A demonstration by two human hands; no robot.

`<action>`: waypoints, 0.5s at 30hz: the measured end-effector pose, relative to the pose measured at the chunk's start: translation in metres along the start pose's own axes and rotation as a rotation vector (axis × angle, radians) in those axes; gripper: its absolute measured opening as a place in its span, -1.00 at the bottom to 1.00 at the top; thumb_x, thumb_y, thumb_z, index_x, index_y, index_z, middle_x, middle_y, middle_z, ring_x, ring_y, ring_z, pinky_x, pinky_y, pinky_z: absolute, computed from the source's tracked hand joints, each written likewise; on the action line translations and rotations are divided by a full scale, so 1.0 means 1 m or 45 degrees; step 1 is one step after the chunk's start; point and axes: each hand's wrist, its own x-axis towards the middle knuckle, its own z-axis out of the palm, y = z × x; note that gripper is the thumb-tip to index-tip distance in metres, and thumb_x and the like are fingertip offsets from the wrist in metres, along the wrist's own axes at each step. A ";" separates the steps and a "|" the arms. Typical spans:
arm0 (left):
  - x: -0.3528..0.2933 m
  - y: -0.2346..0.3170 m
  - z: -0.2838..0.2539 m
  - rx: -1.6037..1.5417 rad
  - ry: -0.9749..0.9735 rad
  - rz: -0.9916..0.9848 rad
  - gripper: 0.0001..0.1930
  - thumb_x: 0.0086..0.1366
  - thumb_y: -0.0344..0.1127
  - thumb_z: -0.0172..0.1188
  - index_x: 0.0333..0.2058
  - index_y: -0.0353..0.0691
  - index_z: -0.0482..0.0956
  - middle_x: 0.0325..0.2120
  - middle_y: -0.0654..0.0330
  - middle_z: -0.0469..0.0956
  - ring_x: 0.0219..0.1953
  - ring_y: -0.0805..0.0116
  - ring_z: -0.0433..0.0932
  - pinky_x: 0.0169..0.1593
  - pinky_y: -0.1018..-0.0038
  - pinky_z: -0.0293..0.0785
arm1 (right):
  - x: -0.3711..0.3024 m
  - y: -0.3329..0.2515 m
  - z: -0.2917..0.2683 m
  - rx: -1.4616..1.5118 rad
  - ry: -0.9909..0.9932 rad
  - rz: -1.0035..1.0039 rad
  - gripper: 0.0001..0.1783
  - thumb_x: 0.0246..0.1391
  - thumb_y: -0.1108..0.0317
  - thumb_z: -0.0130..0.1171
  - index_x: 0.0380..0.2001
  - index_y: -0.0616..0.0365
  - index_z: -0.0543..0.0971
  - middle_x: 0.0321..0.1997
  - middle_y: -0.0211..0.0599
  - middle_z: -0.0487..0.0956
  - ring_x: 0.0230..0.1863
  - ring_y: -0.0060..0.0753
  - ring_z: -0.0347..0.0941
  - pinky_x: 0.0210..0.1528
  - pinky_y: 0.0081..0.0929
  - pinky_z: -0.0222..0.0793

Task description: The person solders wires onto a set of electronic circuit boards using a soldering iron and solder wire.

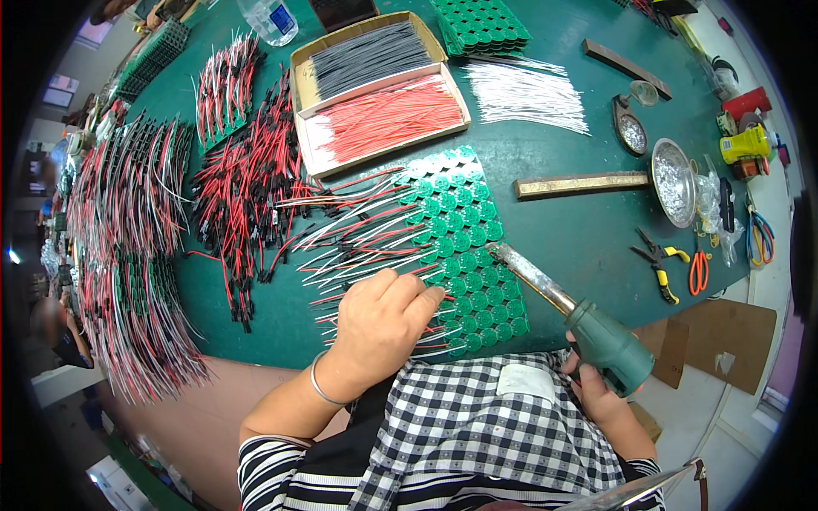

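A panel of joined round green circuit boards (467,230) lies on the table before me. Red, white and black wires (358,247) fan out from its left side. My left hand (388,319) is closed in a pinch over the panel's left edge, on a wire that the fingers mostly hide. In my right hand (596,392) is a soldering iron (609,345) with a thick green handle. Its metal tip points up and left, at the right part of the panel, near the round boards. Whether the tip touches the panel I cannot tell.
Cut black wires (371,60) and red wires (388,115) fill a cardboard box (467,111). White wires (528,94) lie beside it. Wired panels (128,247) and red-black leads (247,187) are heaped left. Right are a round metal dish (673,183), pliers (658,264) and scissors (699,271).
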 end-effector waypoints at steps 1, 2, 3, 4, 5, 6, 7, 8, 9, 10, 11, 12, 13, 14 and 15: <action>0.000 0.000 0.000 -0.005 0.003 -0.002 -0.81 -0.05 -0.41 0.21 -0.37 -0.15 0.64 -0.54 0.30 0.46 -0.51 0.36 0.40 -0.47 0.45 0.34 | -0.001 -0.003 0.002 0.138 0.010 0.129 -0.75 0.01 0.38 0.24 -0.19 0.15 0.62 -0.06 -0.24 0.57 -0.04 -0.23 0.45 0.01 -0.27 0.35; 0.000 0.000 0.000 -0.009 0.005 -0.004 -0.80 -0.06 -0.42 0.23 -0.37 -0.15 0.64 -0.53 0.30 0.47 -0.51 0.35 0.40 -0.47 0.45 0.34 | -0.003 0.001 -0.002 0.140 0.010 0.128 -0.75 0.01 0.38 0.24 -0.19 0.15 0.62 -0.06 -0.24 0.57 -0.04 -0.23 0.45 0.01 -0.27 0.35; 0.000 0.000 0.000 -0.010 0.005 -0.004 -0.80 -0.06 -0.42 0.23 -0.37 -0.15 0.64 -0.53 0.30 0.47 -0.51 0.35 0.40 -0.47 0.45 0.34 | -0.004 0.007 -0.008 -0.137 -0.097 0.064 -0.75 0.01 0.38 0.24 -0.19 0.14 0.62 -0.05 -0.26 0.57 0.02 -0.21 0.40 0.07 -0.24 0.28; 0.000 0.000 -0.001 -0.040 0.000 -0.029 -0.79 -0.08 -0.44 0.25 -0.37 -0.14 0.63 -0.53 0.30 0.47 -0.51 0.34 0.40 -0.46 0.44 0.35 | -0.005 0.010 -0.011 -0.413 -0.204 0.000 -0.74 0.00 0.39 0.24 -0.18 0.14 0.63 -0.05 -0.27 0.58 0.08 -0.19 0.35 0.14 -0.21 0.21; -0.001 0.000 -0.002 -0.071 -0.006 -0.054 -0.78 -0.10 -0.46 0.27 -0.38 -0.14 0.62 -0.53 0.30 0.48 -0.51 0.34 0.41 -0.46 0.44 0.36 | -0.006 0.011 -0.009 -0.413 -0.204 0.000 -0.74 0.00 0.39 0.24 -0.18 0.14 0.63 -0.05 -0.27 0.58 0.08 -0.19 0.35 0.14 -0.21 0.21; 0.000 0.000 -0.003 -0.070 -0.008 -0.051 -0.78 -0.10 -0.46 0.27 -0.38 -0.14 0.62 -0.53 0.30 0.48 -0.51 0.34 0.41 -0.46 0.44 0.36 | -0.006 0.011 -0.005 -0.397 -0.152 -0.029 -0.74 -0.01 0.40 0.24 -0.19 0.14 0.63 -0.06 -0.27 0.58 0.06 -0.18 0.36 0.14 -0.22 0.20; 0.000 -0.001 -0.006 -0.071 -0.001 -0.060 -0.77 -0.12 -0.47 0.28 -0.38 -0.14 0.61 -0.52 0.29 0.48 -0.50 0.33 0.42 -0.45 0.44 0.37 | -0.005 0.011 -0.003 -0.381 -0.101 -0.057 -0.74 -0.02 0.41 0.24 -0.19 0.14 0.64 -0.07 -0.27 0.59 0.04 -0.16 0.37 0.14 -0.23 0.20; 0.000 -0.001 -0.008 -0.072 0.005 -0.068 -0.76 -0.13 -0.49 0.29 -0.39 -0.14 0.61 -0.51 0.29 0.49 -0.50 0.32 0.43 -0.45 0.43 0.37 | -0.005 0.011 -0.004 -0.380 -0.097 -0.056 -0.74 -0.02 0.41 0.24 -0.19 0.14 0.64 -0.07 -0.27 0.59 0.04 -0.16 0.37 0.14 -0.23 0.20; -0.002 -0.003 -0.009 -0.068 0.004 -0.071 -0.76 -0.13 -0.49 0.29 -0.39 -0.14 0.61 -0.51 0.29 0.49 -0.50 0.32 0.43 -0.45 0.43 0.37 | -0.003 0.011 -0.004 -0.380 -0.107 -0.063 -0.74 -0.02 0.40 0.24 -0.19 0.13 0.64 -0.07 -0.27 0.59 0.04 -0.15 0.37 0.14 -0.22 0.20; -0.004 -0.004 -0.009 -0.023 -0.030 -0.055 -0.81 -0.07 -0.41 0.25 -0.38 -0.11 0.60 -0.49 0.32 0.48 -0.47 0.35 0.43 -0.43 0.44 0.38 | -0.002 0.010 -0.005 -0.380 -0.116 -0.070 -0.73 -0.02 0.39 0.25 -0.19 0.13 0.64 -0.07 -0.28 0.59 0.04 -0.13 0.36 0.14 -0.22 0.20; -0.005 -0.005 -0.009 0.022 -0.064 -0.039 -0.84 0.00 -0.34 0.21 -0.37 -0.09 0.60 -0.48 0.35 0.46 -0.45 0.39 0.44 -0.42 0.46 0.38 | -0.002 0.011 -0.004 -0.377 -0.119 -0.071 -0.73 -0.02 0.39 0.25 -0.19 0.13 0.64 -0.07 -0.28 0.59 0.04 -0.13 0.36 0.14 -0.22 0.20; -0.006 -0.006 -0.008 0.022 -0.063 -0.040 -0.84 0.00 -0.34 0.21 -0.37 -0.09 0.60 -0.48 0.35 0.46 -0.45 0.39 0.44 -0.42 0.46 0.38 | -0.002 0.010 -0.003 -0.368 -0.117 -0.067 -0.72 -0.01 0.37 0.25 -0.17 0.13 0.63 -0.05 -0.26 0.58 0.05 -0.13 0.36 0.14 -0.22 0.20; -0.007 -0.007 -0.008 0.011 -0.058 -0.035 -0.84 0.00 -0.35 0.20 -0.37 -0.09 0.60 -0.47 0.35 0.47 -0.45 0.39 0.44 -0.41 0.45 0.38 | -0.001 0.009 -0.002 -0.358 -0.114 -0.064 -0.71 0.00 0.36 0.24 -0.16 0.13 0.63 -0.04 -0.25 0.58 0.05 -0.13 0.36 0.14 -0.22 0.20; -0.008 -0.007 -0.008 -0.001 -0.052 -0.030 -0.85 0.01 -0.35 0.19 -0.37 -0.09 0.60 -0.47 0.35 0.48 -0.46 0.39 0.44 -0.41 0.45 0.39 | -0.002 0.010 -0.001 -0.359 -0.115 -0.065 -0.71 0.00 0.36 0.24 -0.16 0.13 0.63 -0.04 -0.25 0.58 0.05 -0.13 0.36 0.14 -0.22 0.20; -0.006 -0.007 -0.010 -0.002 -0.052 -0.029 -0.85 0.01 -0.35 0.19 -0.37 -0.09 0.60 -0.47 0.35 0.48 -0.46 0.39 0.44 -0.41 0.45 0.39 | -0.002 0.012 0.000 -0.343 -0.107 -0.060 -0.71 0.01 0.36 0.24 -0.15 0.14 0.62 -0.03 -0.24 0.57 0.05 -0.13 0.37 0.14 -0.22 0.20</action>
